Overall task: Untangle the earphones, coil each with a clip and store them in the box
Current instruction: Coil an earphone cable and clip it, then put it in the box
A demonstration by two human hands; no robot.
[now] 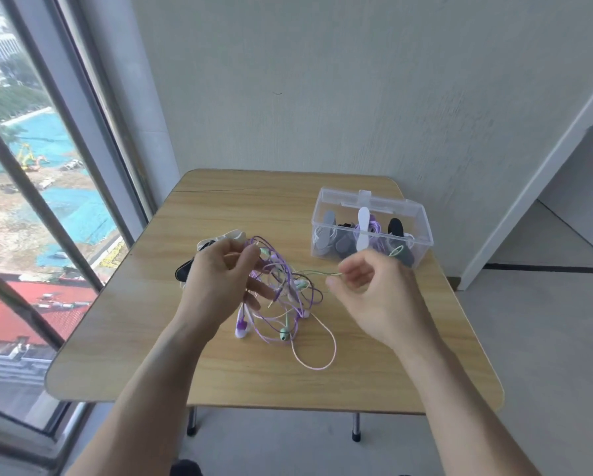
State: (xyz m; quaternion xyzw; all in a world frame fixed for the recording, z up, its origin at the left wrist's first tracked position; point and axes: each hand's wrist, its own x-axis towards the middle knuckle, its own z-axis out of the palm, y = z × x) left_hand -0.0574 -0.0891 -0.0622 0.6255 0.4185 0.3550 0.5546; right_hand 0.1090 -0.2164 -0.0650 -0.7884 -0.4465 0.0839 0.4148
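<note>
Earphone tangle [281, 297] — purple, mint-green and pale pink cords knotted together; lying on the wooden table [374, 372], left of and nearer the person than the clear plastic box [422, 231]; partly lifted at its upper edge.

Left hand [219, 280] — held at the tangle's left side; fingers curled and pinching purple cord at the top of the knot, so the mass is anchored there.

Right hand [370, 286] — between the tangle and the clear plastic box, the nearer hand to the box; thumb and forefinger pinched on a thin green cord [317, 272].

Green cord — run almost level from the right-hand pinch leftward into the tangle; its long axis is thus set away from the knot and toward the box; a pull along that line is judged the move by which this strand would be drawn free.

Clear plastic box — lid open; coiled earphones with grey, white and black clips are already held inside.

Loose clips [198, 259] — a black one and a white one, left of the tangle, partly hidden behind the left hand.

Pink loop [317, 345] — slack on the table, at the tangle's near side.
</note>
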